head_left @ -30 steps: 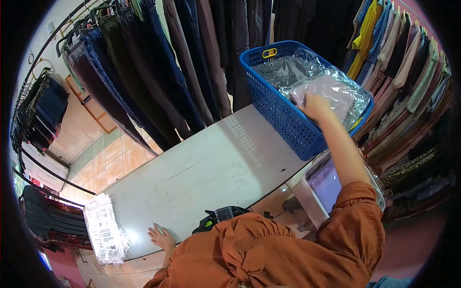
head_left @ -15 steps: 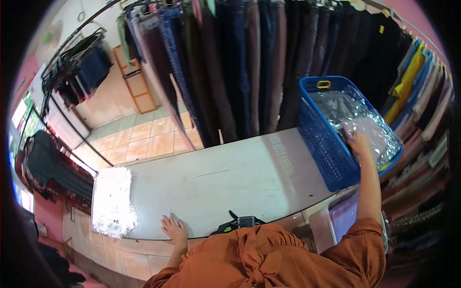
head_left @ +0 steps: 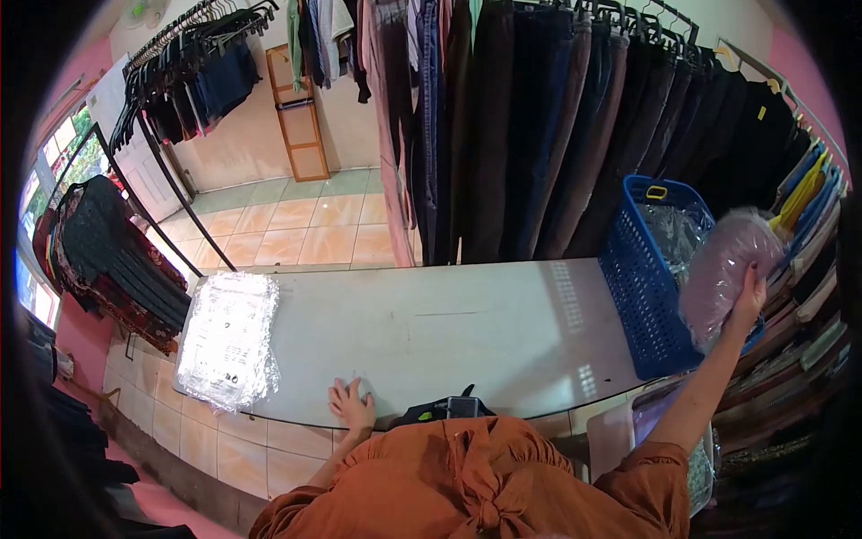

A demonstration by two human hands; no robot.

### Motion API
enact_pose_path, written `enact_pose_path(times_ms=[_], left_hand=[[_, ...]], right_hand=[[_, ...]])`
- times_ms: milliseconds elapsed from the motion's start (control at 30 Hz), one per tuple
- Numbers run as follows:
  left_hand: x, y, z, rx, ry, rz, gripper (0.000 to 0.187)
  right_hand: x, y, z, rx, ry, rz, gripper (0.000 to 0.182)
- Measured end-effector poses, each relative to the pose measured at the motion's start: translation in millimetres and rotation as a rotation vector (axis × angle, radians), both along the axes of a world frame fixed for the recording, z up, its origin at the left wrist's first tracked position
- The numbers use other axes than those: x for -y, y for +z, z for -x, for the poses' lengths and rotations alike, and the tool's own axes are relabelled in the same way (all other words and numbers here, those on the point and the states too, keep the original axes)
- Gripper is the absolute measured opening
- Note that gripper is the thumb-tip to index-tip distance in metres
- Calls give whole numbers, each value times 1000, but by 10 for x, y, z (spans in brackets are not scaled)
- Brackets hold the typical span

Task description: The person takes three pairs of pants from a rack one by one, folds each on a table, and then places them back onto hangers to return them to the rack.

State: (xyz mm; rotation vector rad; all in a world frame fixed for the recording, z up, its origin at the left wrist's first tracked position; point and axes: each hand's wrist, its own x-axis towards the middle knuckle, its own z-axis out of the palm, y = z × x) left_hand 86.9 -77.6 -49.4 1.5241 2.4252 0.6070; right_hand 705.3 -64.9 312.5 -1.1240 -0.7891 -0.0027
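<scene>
My right hand point(head_left: 751, 296) grips a pink folded garment in a clear plastic bag point(head_left: 723, 269), lifted above the right part of a blue plastic basket point(head_left: 642, 278). More clear-wrapped packages point(head_left: 675, 229), greyish in colour, show inside the basket. My left hand point(head_left: 353, 406) rests on the near edge of the white table point(head_left: 431, 332), fingers spread, holding nothing. At the table's left end lies a stack of shiny clear plastic bags point(head_left: 229, 341), bright with glare.
Hanging trousers point(head_left: 503, 135) line the far side of the table. Racks of clothes stand at left point(head_left: 117, 251) and right point(head_left: 799, 260). A small black device point(head_left: 462, 407) sits at the table's near edge. A plastic container point(head_left: 646, 418) is below the basket.
My right hand has raised the pink bagged garment up out of the basket. My left hand stays on the table edge. The head view has shifted.
</scene>
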Motion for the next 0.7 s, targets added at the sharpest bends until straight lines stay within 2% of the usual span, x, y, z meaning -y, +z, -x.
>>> enact_pose_path(times_ms=[33,100,133,167,200,233,267,300,333,367,400,433,500,533,600,633,700], left_hand=[[-33,75,10,56,-42,-52,43],[-99,116,151,101,-89,-83,40],[-182,35,241,225,-144,-231,37],[-240,-11,327,350,-195,-379,34],[-295,15,398,345,-195,-362,34],[-366,57,456,448,-155,-369,33],[-376,60,530,550,-110,-369,32],[-409,-59,673,544,-103,-347,32],[-483,-264,871,694,-78,-303,30],[-515,-374,1023,841,-48,-259,28],[-459,-114,928,867,-47,-322,31],[-477,-85,956,860,-33,-306,31],[-466,-70,1065,1126,150,-281,33],[-503,-57,1113,1123,164,-278,33],[-505,-45,1209,1146,92,-144,38],[-523,-33,1226,1144,101,-134,38],[-631,-6,1236,1177,24,-94,36]], right_hand=[[-76,-32,246,-6,0,13,35],[-182,-181,696,207,43,110,30],[-174,-256,1027,312,59,257,25],[-181,-476,1156,367,210,309,22],[-188,-697,1285,415,363,364,20],[-243,-1020,1305,404,647,315,22],[-247,-1050,1742,818,591,86,28],[-264,-1029,2001,853,826,348,34],[-281,-1009,2260,896,1014,638,41],[-269,-1174,2481,997,938,709,44],[-227,-1454,2650,1096,865,778,49],[-168,-1768,2721,1087,885,788,49],[-17,-2465,2776,995,514,1139,55],[1,-2776,2735,998,528,1142,55],[75,-3317,2609,624,470,888,56],[86,-3470,2598,621,476,900,56],[85,-3636,2658,-46,355,1118,48]])
